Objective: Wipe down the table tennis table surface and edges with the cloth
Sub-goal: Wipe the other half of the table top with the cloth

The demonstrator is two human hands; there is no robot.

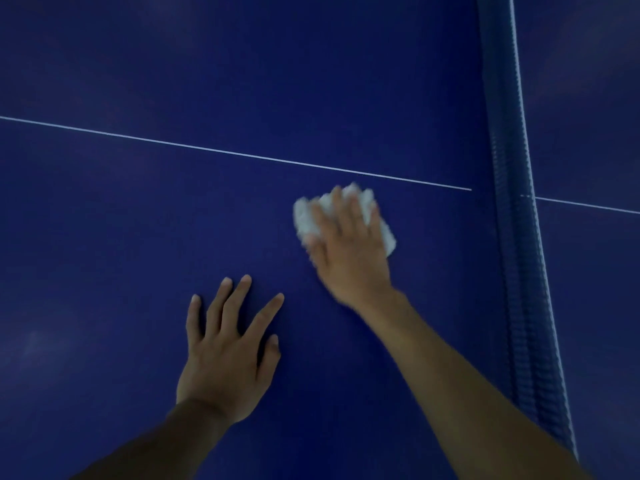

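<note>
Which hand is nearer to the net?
Right. The right hand, pressing the white cloth, is left of the net; the left hand rests flat farther left.

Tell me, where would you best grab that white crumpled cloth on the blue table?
Come from above and grip the bunched left fold of the white crumpled cloth, probably: it lies low on the blue table tennis table, and the right hand pressing it covers its middle.
</note>
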